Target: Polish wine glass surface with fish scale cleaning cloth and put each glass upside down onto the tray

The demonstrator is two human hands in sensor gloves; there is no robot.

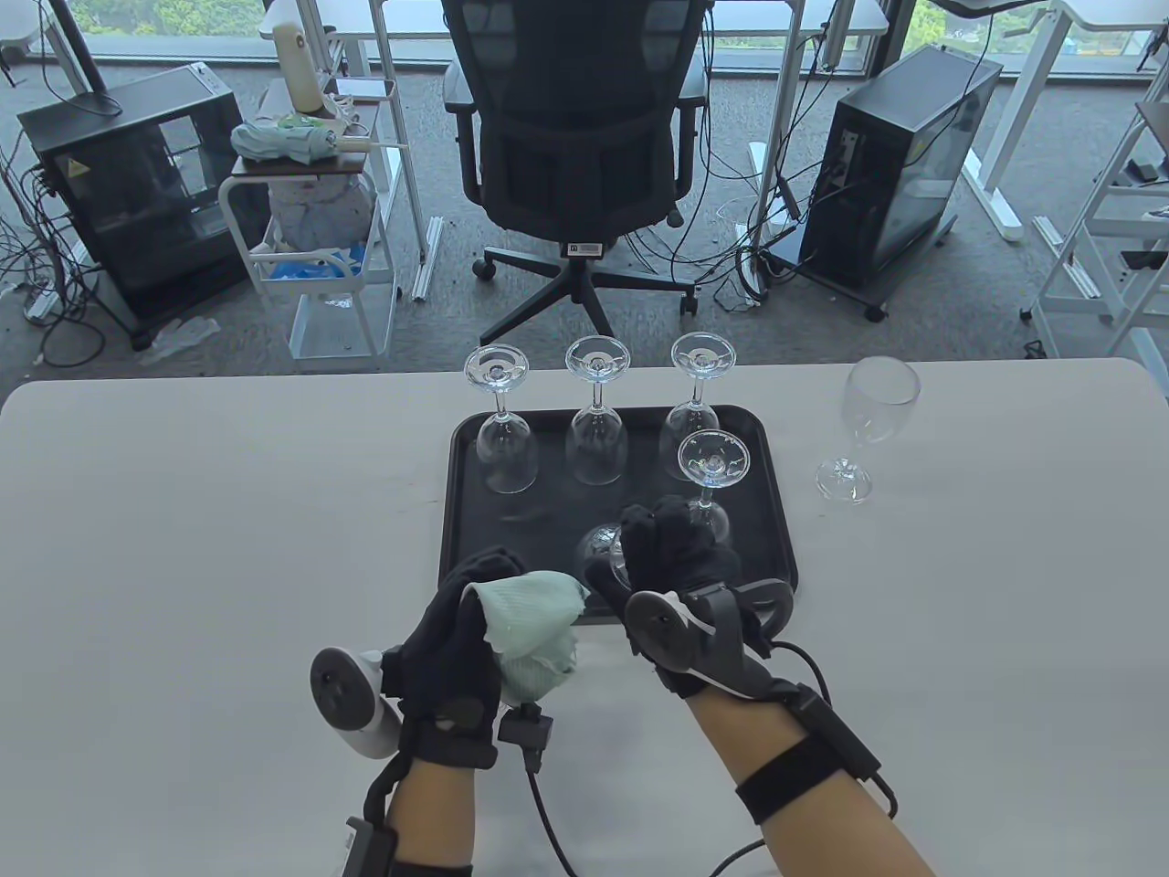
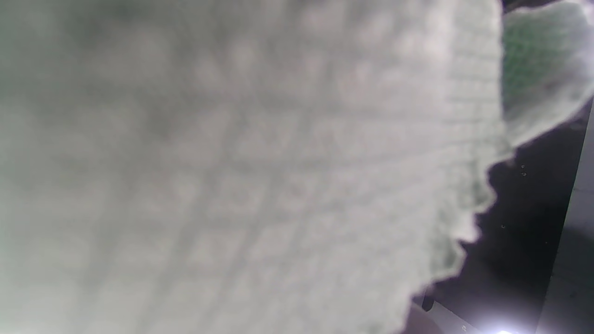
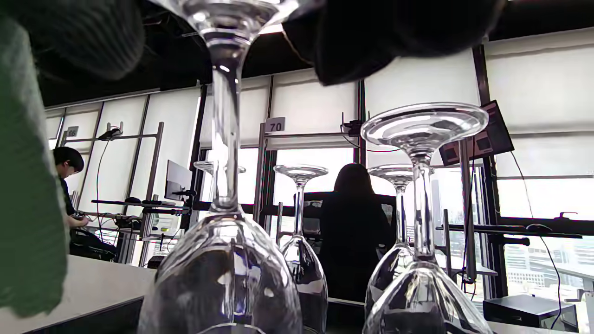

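Note:
My right hand [image 1: 656, 541] grips an upside-down wine glass [image 1: 601, 548] by its foot, over the near middle of the black tray [image 1: 776, 548]. In the right wrist view its stem [image 3: 223, 139] rises to my gloved fingers [image 3: 394, 37]. I cannot tell whether its rim touches the tray. My left hand [image 1: 461, 621] holds the bunched pale green cloth [image 1: 537, 628] just off the tray's near left corner; the cloth [image 2: 232, 162] fills the left wrist view. Several other glasses stand upside down on the tray, three in the back row [image 1: 595, 448] and one at the right [image 1: 712, 461].
One upright wine glass [image 1: 866, 425] stands on the white table [image 1: 228, 548], right of the tray. Beyond the table's far edge are an office chair [image 1: 571, 137] and computer cases on the floor. A seated person [image 3: 65, 185] shows far off in the right wrist view.

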